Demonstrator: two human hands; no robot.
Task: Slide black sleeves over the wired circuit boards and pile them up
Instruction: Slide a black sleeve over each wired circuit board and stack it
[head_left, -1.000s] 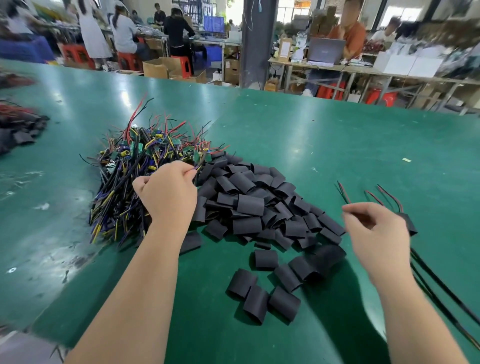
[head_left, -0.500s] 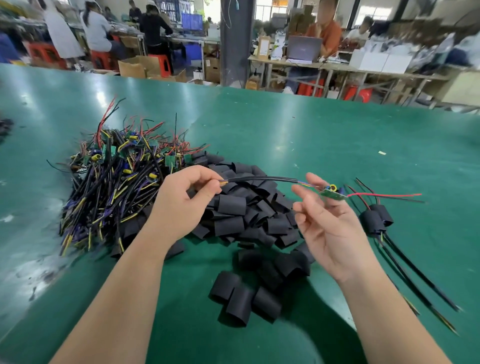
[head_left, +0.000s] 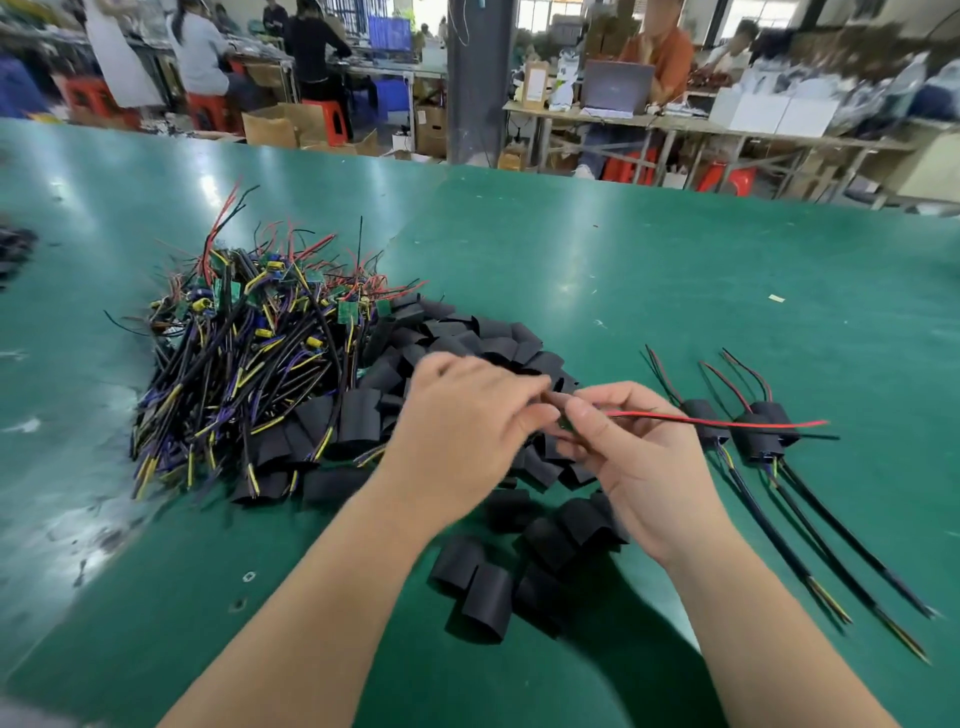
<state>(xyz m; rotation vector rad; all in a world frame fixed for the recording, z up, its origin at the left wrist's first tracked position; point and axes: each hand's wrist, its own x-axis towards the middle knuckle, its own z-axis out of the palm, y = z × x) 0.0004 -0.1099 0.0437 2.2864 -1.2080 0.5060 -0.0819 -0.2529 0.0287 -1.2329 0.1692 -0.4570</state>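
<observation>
Right hand (head_left: 639, 457) pinching wired circuit board (head_left: 649, 417), thin red and black leads trailing right; left hand (head_left: 467, 415) blurred, grip unclear; matte tubular black sleeves (head_left: 488, 597) heaped beneath on glossy green table (head_left: 623, 270)

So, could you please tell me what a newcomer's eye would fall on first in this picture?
First, the big tangle of wired circuit boards at the left of the green table, beside a heap of black sleeves in the middle. Just in front, the right hand pinches a wired board whose red lead juts right, with the blurred left hand at its other end. Three sleeved boards lie in a row on the right.
</observation>
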